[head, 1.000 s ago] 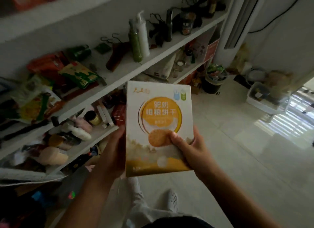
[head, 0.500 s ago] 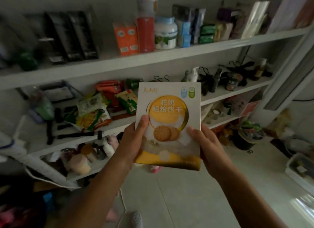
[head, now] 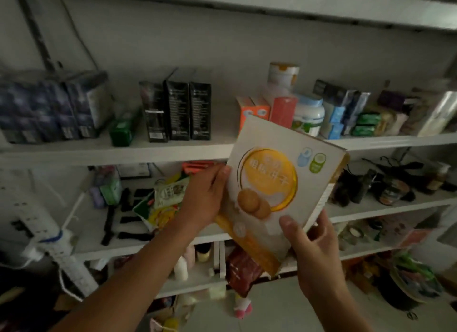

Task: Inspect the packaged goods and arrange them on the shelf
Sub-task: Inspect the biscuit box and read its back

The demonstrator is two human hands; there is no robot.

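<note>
The gripped biscuit box [head: 272,183] was white, printed with an orange-yellow disc, tan biscuits, blue and green badges and a golden lower band. Above-left of the grip were black boxes [head: 178,111]; just above, an orange carton [head: 249,111]; above-right, green packets [head: 366,123].

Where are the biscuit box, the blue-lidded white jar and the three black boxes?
biscuit box [head: 272,183]: head view, on its front face.
blue-lidded white jar [head: 310,119]: head view, on its body.
black boxes [head: 177,111]: head view, on the middle box.

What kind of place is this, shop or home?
Probably a home storeroom, not a shop: white shelves hold mixed clutter, black boxes and a blue-lidded tub, snack packets below, a power strip at left.
</note>
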